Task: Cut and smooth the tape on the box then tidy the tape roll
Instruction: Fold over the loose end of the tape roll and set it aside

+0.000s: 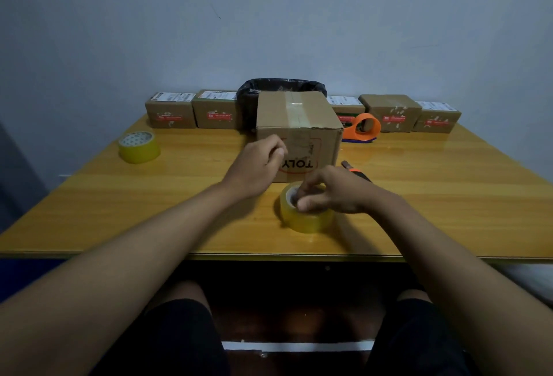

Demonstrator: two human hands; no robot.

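A brown cardboard box (299, 118) stands in the middle of the wooden table (179, 196), with clear tape running over its top and down its front face. A yellow tape roll (308, 220) lies flat on the table just in front of the box. My right hand (332, 191) rests on top of the roll, fingers curled around its upper rim. My left hand (257, 166) hovers at the box's front left, fingers loosely curled; nothing shows in it. A knife with an orange and black handle (354, 169) lies right of the box, partly hidden behind my right hand.
A second yellow tape roll (139, 146) sits at the left. An orange tape dispenser (363, 127) stands behind the box at the right. Several small labelled boxes (170, 113) line the back edge. A bin with a black bag (279, 85) is behind the main box.
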